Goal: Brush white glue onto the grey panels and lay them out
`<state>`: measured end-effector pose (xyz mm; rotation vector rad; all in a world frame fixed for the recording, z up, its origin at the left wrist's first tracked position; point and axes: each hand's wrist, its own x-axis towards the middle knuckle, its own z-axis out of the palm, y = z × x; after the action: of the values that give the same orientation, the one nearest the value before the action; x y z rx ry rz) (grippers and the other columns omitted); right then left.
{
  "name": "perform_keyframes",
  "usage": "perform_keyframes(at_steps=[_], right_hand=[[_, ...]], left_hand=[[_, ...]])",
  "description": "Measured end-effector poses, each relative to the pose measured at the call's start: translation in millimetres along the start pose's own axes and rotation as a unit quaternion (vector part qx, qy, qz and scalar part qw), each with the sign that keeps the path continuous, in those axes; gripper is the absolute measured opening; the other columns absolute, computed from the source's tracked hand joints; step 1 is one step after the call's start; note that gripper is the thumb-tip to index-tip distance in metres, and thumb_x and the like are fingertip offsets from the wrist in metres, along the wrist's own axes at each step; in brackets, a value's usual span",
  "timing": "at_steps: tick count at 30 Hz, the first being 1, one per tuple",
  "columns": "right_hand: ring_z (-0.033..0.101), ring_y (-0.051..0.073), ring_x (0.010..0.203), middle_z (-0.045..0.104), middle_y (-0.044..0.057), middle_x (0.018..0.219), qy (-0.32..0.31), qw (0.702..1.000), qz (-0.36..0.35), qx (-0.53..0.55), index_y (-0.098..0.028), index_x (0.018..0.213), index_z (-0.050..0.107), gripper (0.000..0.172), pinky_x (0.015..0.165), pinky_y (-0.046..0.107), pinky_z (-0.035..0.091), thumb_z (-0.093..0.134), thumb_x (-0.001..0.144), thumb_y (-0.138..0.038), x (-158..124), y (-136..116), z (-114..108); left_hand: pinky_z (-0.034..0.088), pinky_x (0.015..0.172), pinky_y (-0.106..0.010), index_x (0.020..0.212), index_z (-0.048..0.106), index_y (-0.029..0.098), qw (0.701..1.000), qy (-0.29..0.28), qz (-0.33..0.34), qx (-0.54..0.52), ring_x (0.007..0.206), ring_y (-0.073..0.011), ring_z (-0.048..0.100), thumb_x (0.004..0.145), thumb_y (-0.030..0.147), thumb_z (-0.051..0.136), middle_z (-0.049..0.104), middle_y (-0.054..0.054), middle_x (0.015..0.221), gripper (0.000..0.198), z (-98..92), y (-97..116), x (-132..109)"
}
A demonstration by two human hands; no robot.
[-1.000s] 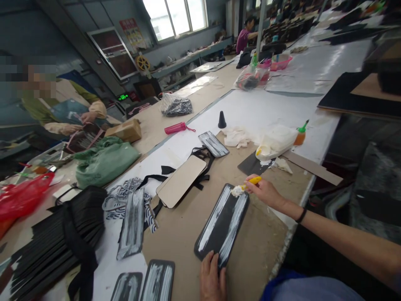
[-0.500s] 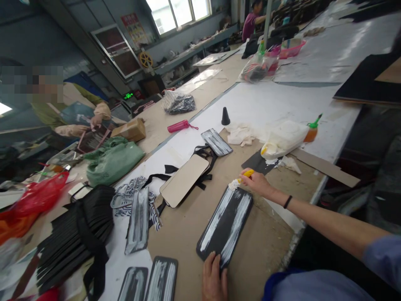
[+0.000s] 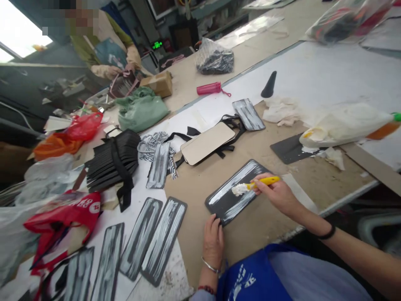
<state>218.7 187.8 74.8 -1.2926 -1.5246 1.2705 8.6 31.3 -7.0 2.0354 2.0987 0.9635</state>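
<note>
My right hand (image 3: 278,193) grips a yellow-handled brush (image 3: 265,181) whose bristles are thick with white paste. The brush head is over the middle of a dark, round-cornered panel (image 3: 224,200), which carries white streaks along both long sides. My left hand (image 3: 213,240) rests its outstretched fingers on the panel's near left corner. Several similar streaked panels (image 3: 164,240) lie to the left on the table. Right of the panel, a white bag of paste (image 3: 341,125) lies partly on a smeared black sheet (image 3: 283,149).
Beyond the panel are a beige panel (image 3: 208,144) with black straps, a pink cylinder (image 3: 208,88) and a black cone (image 3: 269,85). A pleated black stack (image 3: 111,156) and a red bag (image 3: 70,221) lie left. A person (image 3: 109,46) handles something across the table.
My view has swung left and down. My right hand has brought the brush from the panel's far end to its middle. The panel appears turned; my left hand stays at its near end.
</note>
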Motion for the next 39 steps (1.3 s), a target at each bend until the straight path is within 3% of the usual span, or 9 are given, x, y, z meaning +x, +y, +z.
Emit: perform_keyframes(at_steps=[7, 13, 17, 21, 25, 29, 31, 34, 39], right_hand=[[0.062, 0.017, 0.061, 0.061, 0.005, 0.077, -0.065, 0.996, 0.013, 0.052, -0.018, 0.083, 0.057, 0.038, 0.059, 0.031, 0.055, 0.053, 0.079, -0.055, -17, -4, 76], [0.063, 0.019, 0.061, 0.061, 0.004, 0.074, -0.063, 0.997, 0.033, 0.018, -0.019, 0.084, 0.056, 0.037, 0.059, 0.033, 0.054, 0.053, 0.078, -0.055, -24, 6, 94], [0.063, 0.019, 0.063, 0.063, 0.005, 0.078, -0.023, 0.999, 0.017, -0.031, -0.019, 0.084, 0.056, 0.034, 0.059, 0.031, 0.053, 0.052, 0.079, -0.052, -22, 14, 71], [0.063, 0.019, 0.066, 0.064, 0.006, 0.079, 0.054, 0.987, -0.024, -0.151, -0.019, 0.082, 0.058, 0.030, 0.060, 0.031, 0.050, 0.050, 0.081, -0.048, -7, 21, 22], [0.062, 0.020, 0.065, 0.064, 0.006, 0.078, 0.138, 0.955, -0.053, -0.259, -0.019, 0.082, 0.058, 0.032, 0.061, 0.032, 0.049, 0.045, 0.083, -0.048, 9, 19, -24], [0.060, 0.023, 0.082, 0.063, 0.009, 0.085, 0.160, 0.903, -0.186, -0.352, -0.019, 0.087, 0.058, 0.026, 0.077, 0.037, 0.049, 0.043, 0.088, -0.040, 14, 11, -34], [0.059, 0.024, 0.087, 0.061, 0.010, 0.088, 0.132, 0.885, -0.239, -0.378, -0.018, 0.091, 0.057, 0.023, 0.080, 0.040, 0.048, 0.041, 0.091, -0.033, 9, 13, -21], [0.057, 0.023, 0.088, 0.060, 0.011, 0.089, 0.054, 0.873, -0.283, -0.394, -0.018, 0.095, 0.057, 0.020, 0.079, 0.039, 0.050, 0.037, 0.091, -0.020, -14, 18, 18], [0.056, 0.021, 0.086, 0.060, 0.011, 0.090, -0.081, 0.894, -0.312, -0.312, -0.015, 0.098, 0.055, 0.021, 0.075, 0.035, 0.052, 0.037, 0.088, -0.011, -72, 7, 85]], left_hand=[[0.055, 0.085, -0.040, 0.105, 0.057, 0.014, 0.999, 0.012, 0.023, 0.027, 0.102, -0.0207, 0.057, 0.083, 0.007, 0.045, 0.062, -0.012, 0.106, 0.027, 1.1, -3, -4], [0.054, 0.086, -0.040, 0.102, 0.059, 0.013, 0.997, 0.011, 0.058, 0.045, 0.102, -0.0216, 0.056, 0.081, 0.007, 0.047, 0.064, -0.011, 0.105, 0.025, 4.9, 0, -1], [0.054, 0.083, -0.041, 0.102, 0.058, 0.015, 0.996, 0.006, 0.059, 0.059, 0.096, -0.0219, 0.058, 0.080, 0.009, 0.049, 0.065, -0.009, 0.103, 0.024, 6.4, -2, -2], [0.054, 0.083, -0.042, 0.103, 0.058, 0.015, 0.996, 0.008, 0.059, 0.061, 0.095, -0.0221, 0.058, 0.080, 0.009, 0.050, 0.065, -0.009, 0.104, 0.025, 6.0, -3, -3], [0.053, 0.083, -0.042, 0.103, 0.058, 0.016, 0.997, 0.016, 0.060, 0.056, 0.096, -0.0223, 0.058, 0.080, 0.010, 0.050, 0.065, -0.009, 0.105, 0.025, 6.3, -3, -5], [0.054, 0.082, -0.040, 0.103, 0.058, 0.016, 0.996, 0.024, 0.069, 0.057, 0.097, -0.0222, 0.058, 0.081, 0.012, 0.049, 0.064, -0.009, 0.106, 0.024, 7.7, -4, -6], [0.054, 0.081, -0.040, 0.104, 0.058, 0.016, 0.995, 0.027, 0.077, 0.060, 0.098, -0.0219, 0.058, 0.082, 0.012, 0.048, 0.064, -0.009, 0.106, 0.024, 8.8, -5, -7], [0.055, 0.081, -0.039, 0.105, 0.058, 0.015, 0.994, 0.028, 0.090, 0.062, 0.100, -0.0218, 0.057, 0.083, 0.011, 0.047, 0.064, -0.010, 0.108, 0.026, 10.6, -7, -9], [0.054, 0.083, -0.040, 0.107, 0.057, 0.015, 0.994, 0.029, 0.086, 0.052, 0.104, -0.0227, 0.055, 0.084, 0.013, 0.045, 0.062, -0.011, 0.109, 0.026, 12.6, -7, -13]])
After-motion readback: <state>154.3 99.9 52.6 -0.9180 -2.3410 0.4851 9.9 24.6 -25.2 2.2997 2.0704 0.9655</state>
